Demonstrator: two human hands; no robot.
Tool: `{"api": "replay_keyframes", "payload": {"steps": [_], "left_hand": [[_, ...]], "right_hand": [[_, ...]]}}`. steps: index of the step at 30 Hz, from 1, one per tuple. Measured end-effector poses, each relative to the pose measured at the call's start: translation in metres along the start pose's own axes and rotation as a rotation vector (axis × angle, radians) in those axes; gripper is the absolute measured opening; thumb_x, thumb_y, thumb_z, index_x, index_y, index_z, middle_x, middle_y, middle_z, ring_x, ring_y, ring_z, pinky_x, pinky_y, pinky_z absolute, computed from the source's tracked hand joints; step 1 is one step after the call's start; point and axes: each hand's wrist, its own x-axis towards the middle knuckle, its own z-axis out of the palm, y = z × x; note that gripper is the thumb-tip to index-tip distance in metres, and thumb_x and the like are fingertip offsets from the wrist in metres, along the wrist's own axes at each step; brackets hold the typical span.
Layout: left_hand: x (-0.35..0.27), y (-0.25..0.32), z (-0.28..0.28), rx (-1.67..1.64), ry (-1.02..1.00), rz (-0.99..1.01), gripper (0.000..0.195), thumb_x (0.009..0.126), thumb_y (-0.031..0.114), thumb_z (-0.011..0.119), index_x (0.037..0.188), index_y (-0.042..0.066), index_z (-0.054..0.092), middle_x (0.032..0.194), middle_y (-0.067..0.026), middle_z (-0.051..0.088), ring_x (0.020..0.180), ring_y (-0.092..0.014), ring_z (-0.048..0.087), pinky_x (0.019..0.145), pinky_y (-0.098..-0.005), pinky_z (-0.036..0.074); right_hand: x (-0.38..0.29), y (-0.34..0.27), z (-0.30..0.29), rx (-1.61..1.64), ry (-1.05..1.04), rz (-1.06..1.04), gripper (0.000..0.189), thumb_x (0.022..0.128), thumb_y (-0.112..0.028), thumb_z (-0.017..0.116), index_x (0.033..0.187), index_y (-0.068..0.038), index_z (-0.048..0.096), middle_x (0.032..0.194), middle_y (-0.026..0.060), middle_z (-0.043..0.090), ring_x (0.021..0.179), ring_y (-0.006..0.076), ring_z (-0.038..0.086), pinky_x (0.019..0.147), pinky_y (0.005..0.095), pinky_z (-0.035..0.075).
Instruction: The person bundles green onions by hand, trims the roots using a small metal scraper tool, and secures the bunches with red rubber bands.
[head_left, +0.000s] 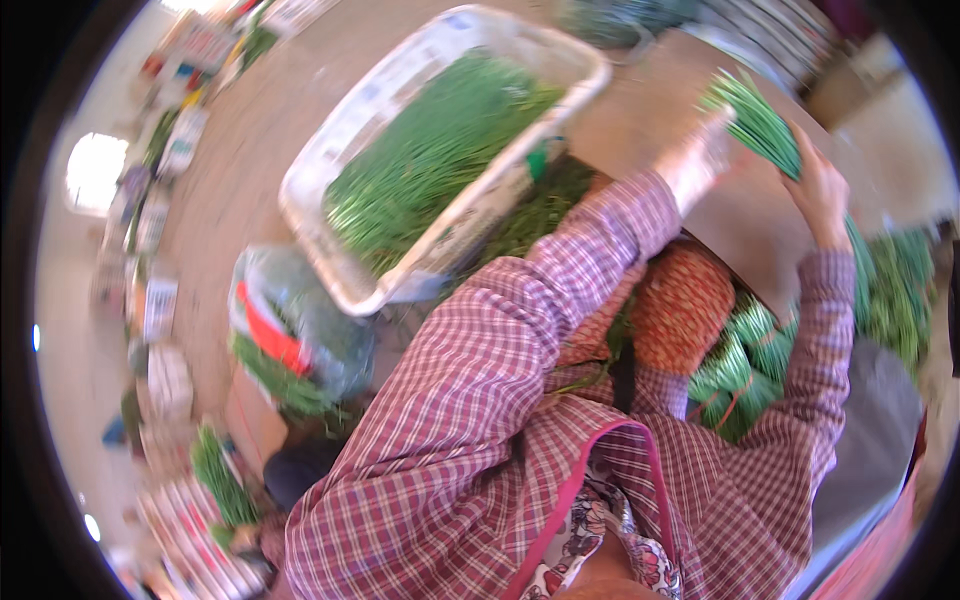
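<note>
A bunch of slender green stalks (761, 124), like chives, lies in the grip of my right hand (817, 184) above a brown board (735, 199). My left hand (697, 157) is blurred at the near-left end of this bunch; whether its fingers close on any stalks is unclear. Left of my arms, a white plastic crate (330, 274) holds a thick layer of similar loose stalks (442, 150). Tied green bunches (739, 375) with reddish bands rest beside my right forearm, below the board.
Loose greens (544, 199) lie between crate and board. A clear plastic bag (330, 322) with a red strip stands left of my arm. More long greens (896, 292) hang at far right. At lower left, another person's hand (244, 538) is beside a green bunch (221, 476). Boxes (169, 382) line the left.
</note>
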Motion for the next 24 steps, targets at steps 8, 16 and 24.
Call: {"api": "replay_keyframes", "payload": {"steps": [8,16,24], "left_hand": [[-0.148,0.098,-0.054,0.516,-0.026,0.124,0.048,0.093,0.030,0.063,0.130,0.001,0.055,0.122,-0.0138,0.066,0.116,-0.024,0.060,0.101,-0.0405,0.046],[-0.326,0.255,-0.196,0.912,0.877,0.811,0.038,0.085,0.016,0.069,0.121,0.005,0.064,0.115,-0.0099,0.068,0.112,-0.022,0.060,0.105,-0.0374,0.042],[-0.363,0.269,-0.339,1.531,1.367,0.621,0.088,0.074,0.018,0.077,0.148,0.002,0.032,0.140,-0.0245,0.038,0.129,-0.037,0.041,0.110,-0.0394,0.035]], "right_hand": [[0.004,0.060,0.032,-0.116,-0.182,0.113,0.086,0.080,-0.044,0.073,0.151,-0.019,0.031,0.142,0.0162,0.048,0.130,0.0396,0.045,0.104,0.0516,0.039],[0.066,-0.078,-0.052,0.234,-0.011,-0.371,0.071,0.080,-0.021,0.076,0.142,-0.006,0.046,0.135,0.0165,0.056,0.125,0.0357,0.053,0.104,0.0421,0.042],[0.108,-0.387,0.020,0.666,-0.539,-0.682,0.050,0.093,-0.043,0.061,0.118,0.000,0.061,0.113,0.0164,0.068,0.097,0.0260,0.068,0.089,0.0378,0.052]]}}
